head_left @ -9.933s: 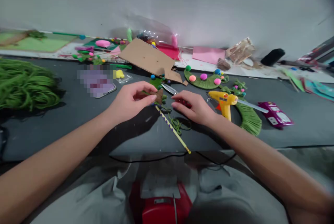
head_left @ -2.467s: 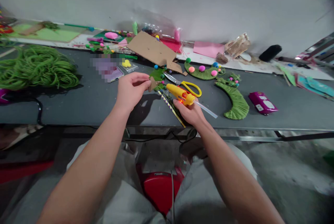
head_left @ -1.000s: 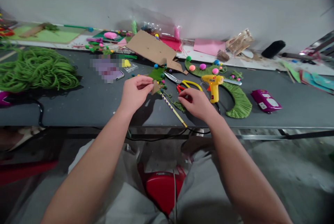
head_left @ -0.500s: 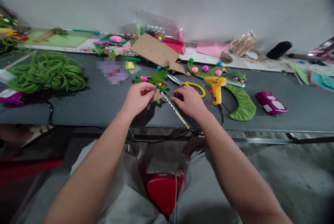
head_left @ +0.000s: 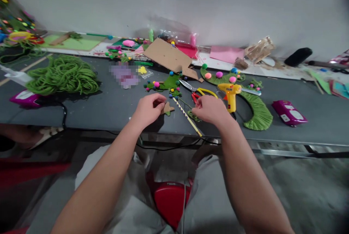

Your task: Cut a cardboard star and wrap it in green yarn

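Between the thumb and fingers of my left hand (head_left: 150, 111) is a small cardboard star (head_left: 169, 108) with green yarn on its lower point. My right hand (head_left: 208, 108) is closed, fingers curled, at a strand of green yarn (head_left: 194, 116) that lies loosely beneath it; the fingertips are partly hidden. A patterned pencil (head_left: 187, 117) lies on the table between both hands. Just beyond my right hand are scissors (head_left: 188, 86) with yellow and red handles. Ahead of my hands lies a green felt piece (head_left: 169, 83) with small pompoms.
To the right are a yellow glue gun (head_left: 230, 95), a yarn-wrapped green crescent (head_left: 257, 112) and a purple packet (head_left: 289, 112). A heap of green yarn (head_left: 64, 75) lies left, beside another purple packet (head_left: 25, 98). Cardboard (head_left: 167, 56) lies toward the wall. A black cord (head_left: 64, 114) hangs over the edge.
My right hand has moved right, away from my left hand, toward the glue gun. The cardboard star now shows more plainly in my left hand. The view has shifted slightly left.
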